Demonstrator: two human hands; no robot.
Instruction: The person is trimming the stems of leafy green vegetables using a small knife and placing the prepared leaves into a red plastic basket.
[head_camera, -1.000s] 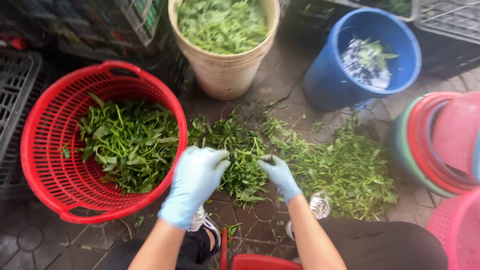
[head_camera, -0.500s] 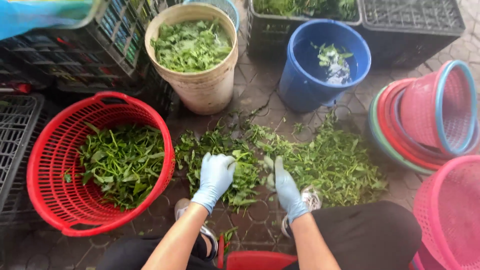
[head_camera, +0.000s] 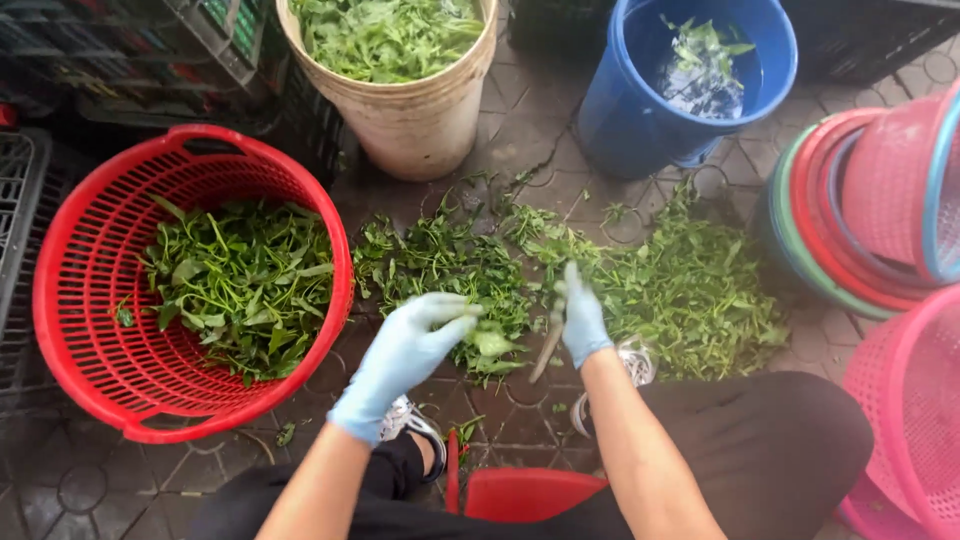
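1. Grey paving stones (head_camera: 90, 480) form the floor, seen from above, with a loose pile of green leafy stems (head_camera: 560, 270) spread across the middle.
2. At nine o'clock sits a red mesh basket (head_camera: 75, 330) partly filled with greens.
3. At twelve o'clock stands a beige bucket (head_camera: 415, 120) full of leaves; at one o'clock, a blue bucket (head_camera: 625, 120) holds water and a few leaves.
4. Stacked pink and red baskets (head_camera: 870, 200) sit at three o'clock.
5. Left hand (head_camera: 415, 345), in a pale blue glove, rests on the pile, fingers loosely curled on leaves.
6. Right hand (head_camera: 580, 320), gloved too, is closed around a thin stem (head_camera: 545, 355) at the pile's near edge.
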